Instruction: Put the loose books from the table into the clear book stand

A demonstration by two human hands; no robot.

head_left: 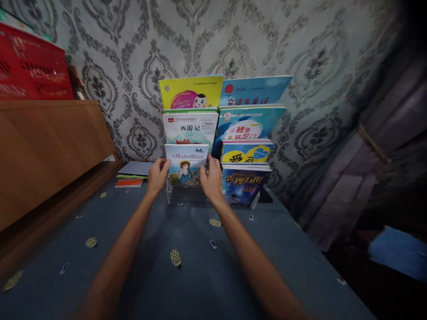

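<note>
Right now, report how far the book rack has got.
Done: seven books stand in the tiered clear rack, including the starry blue book at front right. In hand: left hand and right hand grip the pale illustrated book in the front left slot. Left: a stack of books lies flat beside the rack.

Pale illustrated book (187, 166) upright, front-left rack slot, seemingly.

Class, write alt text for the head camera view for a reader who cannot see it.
Both hands, left hand and right hand, grip the sides of a picture book in the front slot of a clear tiered book stand on a blue-covered table, before patterned wallpaper.
</note>
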